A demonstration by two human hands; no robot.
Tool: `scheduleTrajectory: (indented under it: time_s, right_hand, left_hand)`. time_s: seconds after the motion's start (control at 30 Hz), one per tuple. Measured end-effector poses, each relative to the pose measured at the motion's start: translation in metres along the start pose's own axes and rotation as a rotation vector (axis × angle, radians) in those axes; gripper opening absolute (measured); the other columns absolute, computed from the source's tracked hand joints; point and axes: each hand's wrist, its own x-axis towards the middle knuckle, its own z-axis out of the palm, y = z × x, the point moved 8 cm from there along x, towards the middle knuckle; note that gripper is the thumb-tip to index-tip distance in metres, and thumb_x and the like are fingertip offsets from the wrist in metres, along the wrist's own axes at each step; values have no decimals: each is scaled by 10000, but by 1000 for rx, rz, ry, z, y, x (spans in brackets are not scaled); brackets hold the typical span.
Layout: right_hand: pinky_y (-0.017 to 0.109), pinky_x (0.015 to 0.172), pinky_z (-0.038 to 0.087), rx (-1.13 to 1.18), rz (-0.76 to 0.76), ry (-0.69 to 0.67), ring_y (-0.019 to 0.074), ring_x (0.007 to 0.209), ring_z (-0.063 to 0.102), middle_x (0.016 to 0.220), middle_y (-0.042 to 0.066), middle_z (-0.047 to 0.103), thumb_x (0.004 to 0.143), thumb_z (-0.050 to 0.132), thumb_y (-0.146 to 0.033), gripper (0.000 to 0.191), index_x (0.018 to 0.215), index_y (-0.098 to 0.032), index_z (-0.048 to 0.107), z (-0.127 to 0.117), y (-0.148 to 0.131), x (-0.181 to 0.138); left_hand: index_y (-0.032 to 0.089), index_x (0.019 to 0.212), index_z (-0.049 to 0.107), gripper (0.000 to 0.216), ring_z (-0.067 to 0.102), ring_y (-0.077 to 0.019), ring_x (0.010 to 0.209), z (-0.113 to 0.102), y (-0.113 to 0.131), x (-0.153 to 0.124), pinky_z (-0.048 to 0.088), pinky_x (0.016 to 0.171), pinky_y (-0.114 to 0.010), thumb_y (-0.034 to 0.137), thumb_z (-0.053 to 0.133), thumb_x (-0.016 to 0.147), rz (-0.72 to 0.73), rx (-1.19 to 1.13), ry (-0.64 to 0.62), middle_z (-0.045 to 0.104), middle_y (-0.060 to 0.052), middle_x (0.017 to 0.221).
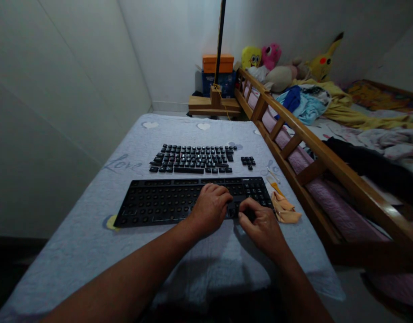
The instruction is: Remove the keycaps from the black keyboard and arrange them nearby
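A black keyboard frame [159,204] with most keycaps removed lies across a table covered with a pale blue cloth [92,237]. Behind it, the removed black keycaps [193,159] are laid out in rows, with a small separate cluster of keycaps [248,161] to their right. My left hand [211,208] rests curled on the keyboard's right-middle part. My right hand [262,224] sits at the keyboard's near edge, its fingers pinched together on a spot by the arrow-key area. What the fingers hold is hidden.
An orange cloth [285,208] and a small yellow-handled tool [272,181] lie right of the keyboard. A wooden bed rail [314,148] runs along the table's right side, with bedding and plush toys [287,63] beyond. Boxes [218,72] and a black pole [220,40] stand at the far end.
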Motion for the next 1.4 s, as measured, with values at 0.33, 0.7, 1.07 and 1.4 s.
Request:
scheduleTrajectory:
  time_s: [0.33,0.7,1.07,1.4]
  right_hand:
    - [246,594,387,14,-31,0,133,597,540,659,-21,559,819,499,-156,99,743,-212,530,1,-4,-2]
    - [251,540,333,13,112,-31,122,539,462,650,-28,562,782,518,-193,53,763,-208,566,-10,19,8]
    - [235,464,294,85,249,-41,100,461,410,574,-55,501,774,546,-240,50,735,-210,553,-7,30,10]
    - [212,394,278,117,291,-139,97,400,454,520,-63,551,792,546,-274,72,748,-221,525,-6,30,20]
  left_hand:
    - [202,995,671,192,554,-232,1023,-1,1,0,410,980,-442,116,563,861,2,-11,-5,666,-50,1030]
    - [202,993,671,187,553,-232,1022,0,1,0,415,977,-439,119,572,858,0,-6,-10,667,-49,1029]
    - [209,992,674,203,556,-243,1024,1,1,0,417,974,-447,112,569,848,-1,-2,-15,664,-55,1020]
    - [206,989,671,194,553,-238,1016,0,2,1,413,971,-441,114,570,851,0,-1,-24,665,-48,1019]
